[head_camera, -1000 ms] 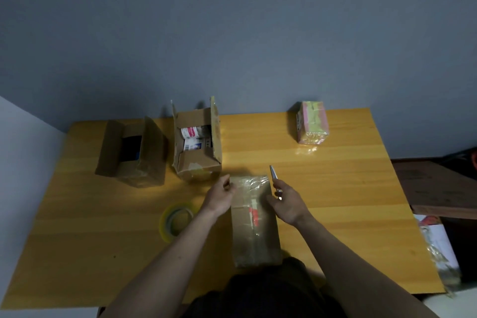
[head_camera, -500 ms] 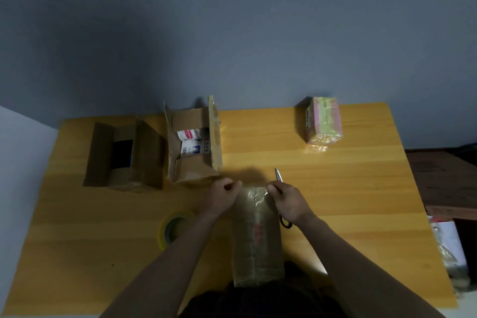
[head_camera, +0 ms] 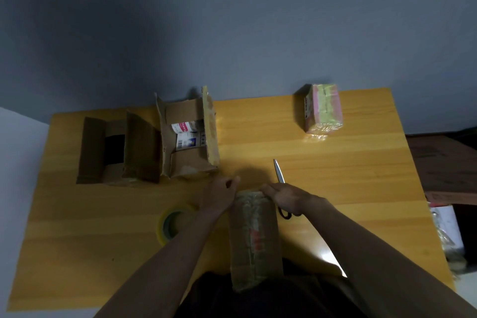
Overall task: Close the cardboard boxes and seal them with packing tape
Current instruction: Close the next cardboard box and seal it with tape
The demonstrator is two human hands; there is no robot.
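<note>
Head view: the taped box point(head_camera: 254, 237) lies near you at the table's point(head_camera: 335, 162) near edge, light and stiff, its film slippery, so hold it by the far corners. Your left hand point(head_camera: 219, 195) curls at its far-left corner; your right hand point(head_camera: 286, 197) presses the far edge, gripping scissors point(head_camera: 279, 171). The tape roll point(head_camera: 174, 222) sits just left; two open boxes point(head_camera: 187, 137) wait farther left.

arms: bare to past the elbows | lap point(head_camera: 258, 299): dark clothing | hands: no gloves
</note>
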